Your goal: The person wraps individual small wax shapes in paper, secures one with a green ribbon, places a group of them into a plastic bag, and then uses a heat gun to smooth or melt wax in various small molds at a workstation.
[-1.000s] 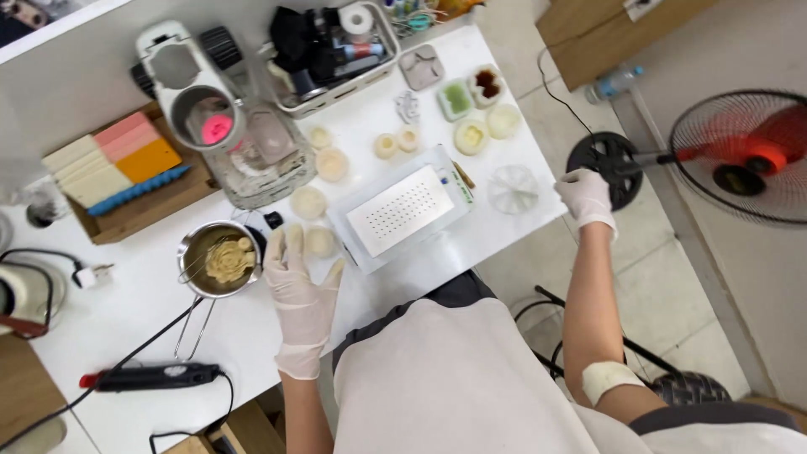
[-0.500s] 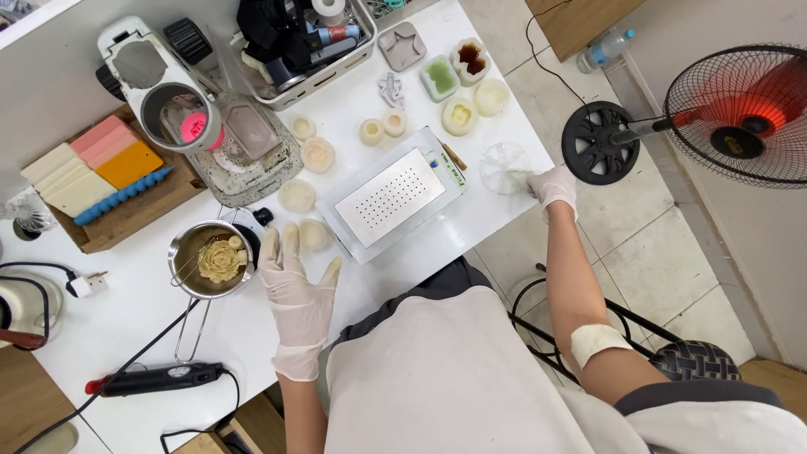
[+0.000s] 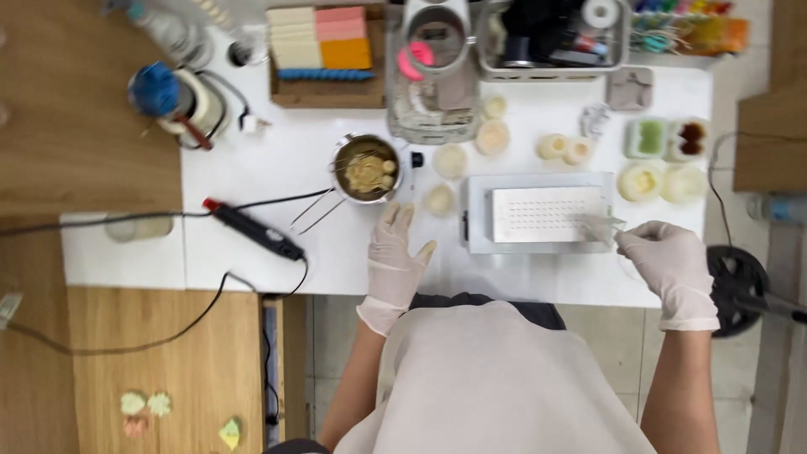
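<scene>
My left hand (image 3: pixel 395 256), in a white glove, lies flat and open on the white table (image 3: pixel 286 168), just below a small metal pot (image 3: pixel 366 168) of pale wax pieces. My gloved right hand (image 3: pixel 668 261) holds a clear, flimsy plastic mould (image 3: pixel 601 223) at the right edge of a white box-shaped device with a perforated top (image 3: pixel 542 214). Small round cream candles (image 3: pixel 450 160) lie between the pot and the device.
A black-handled tool with a red tip and cord (image 3: pixel 252 229) lies left of my hand. A wooden tray of coloured wax blocks (image 3: pixel 324 42), a glass blender-like jug (image 3: pixel 433 76), a wire basket (image 3: pixel 555 34) and silicone moulds (image 3: pixel 664 139) line the far edge. A fan base (image 3: pixel 740 277) stands right.
My view has swung so the table now lies square. My right hand came from the far right table edge to the perforated device, holding the clear mould. My left hand stays flat.
</scene>
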